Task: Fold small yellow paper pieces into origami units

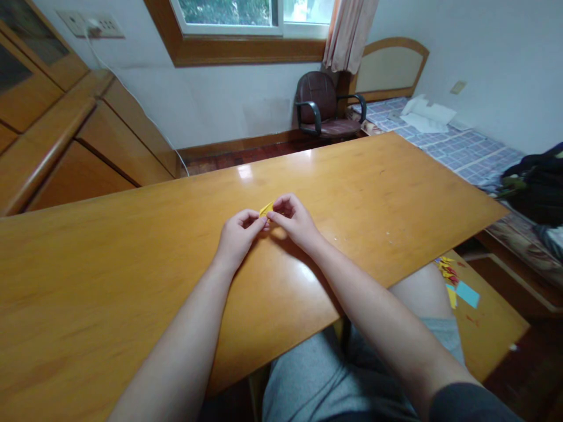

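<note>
A small piece of folded yellow paper [265, 208] is pinched between my two hands, just above the wooden table [132, 252]. My left hand [240, 233] grips its left side with thumb and fingers. From the other side, my right hand [294, 220] holds it, thumb tip close to the left thumb. The fingers cover much of the paper, so its full shape is hidden.
On a low wooden surface [488, 346] at my right lie yellow and red folded paper pieces [447, 272] and a light blue sheet [467, 294]. Beyond the table stand an armchair [323, 105] and a bed [475, 149]. Wooden cabinets [118, 140] line the left.
</note>
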`<state>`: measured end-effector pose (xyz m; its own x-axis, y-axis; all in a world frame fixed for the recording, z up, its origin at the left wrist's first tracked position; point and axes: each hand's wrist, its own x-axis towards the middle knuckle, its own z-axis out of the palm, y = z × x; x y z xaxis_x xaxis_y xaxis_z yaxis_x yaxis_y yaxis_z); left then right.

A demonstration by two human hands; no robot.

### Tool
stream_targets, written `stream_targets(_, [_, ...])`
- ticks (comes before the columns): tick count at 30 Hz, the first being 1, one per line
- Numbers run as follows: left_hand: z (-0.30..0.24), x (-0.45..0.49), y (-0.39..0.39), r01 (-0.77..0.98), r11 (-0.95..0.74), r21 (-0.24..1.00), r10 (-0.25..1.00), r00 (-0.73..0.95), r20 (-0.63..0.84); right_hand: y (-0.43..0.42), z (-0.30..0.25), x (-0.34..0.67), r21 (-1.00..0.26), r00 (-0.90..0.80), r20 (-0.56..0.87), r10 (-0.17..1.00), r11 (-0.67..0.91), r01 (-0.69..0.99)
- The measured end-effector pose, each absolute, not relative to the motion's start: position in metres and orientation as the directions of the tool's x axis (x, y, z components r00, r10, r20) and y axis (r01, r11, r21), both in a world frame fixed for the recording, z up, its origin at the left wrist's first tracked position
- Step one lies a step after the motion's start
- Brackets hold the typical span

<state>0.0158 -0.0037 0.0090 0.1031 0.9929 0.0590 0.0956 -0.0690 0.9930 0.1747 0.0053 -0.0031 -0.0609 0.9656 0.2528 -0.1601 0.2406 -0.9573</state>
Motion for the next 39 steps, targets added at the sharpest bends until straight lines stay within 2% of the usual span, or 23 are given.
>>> stream_targets(11, [0.0101,0.0139,-0.0048,0.030,0.000,1.000,0.990,0.139,-0.004,0.0047,-0.0026,0.1747,-0.933,-0.044,0.221,0.974,0.198,-0.301])
stream_targets(26, [0.0134,0.0140,-0.0053,-0.035,0.030,0.999,0.986,0.166,-0.023,0.0049,0.0020,0.1751,-0.938,-0.090,0.165,0.982,0.128,-0.324])
stream_targets(33, [0.0112,0.0124,-0.0053,-0.090,0.076,0.993,0.984,0.170,-0.060,0.0037,0.0044,0.1775,-0.942,-0.058,0.155,0.986,0.130,-0.310])
stream_targets(39, [0.0106,0.0112,-0.0051,-0.067,0.066,0.996,0.983,0.177,-0.054,0.0033,0.0052,0.1780,-0.947,-0.060,0.141,0.988,0.117,-0.299])
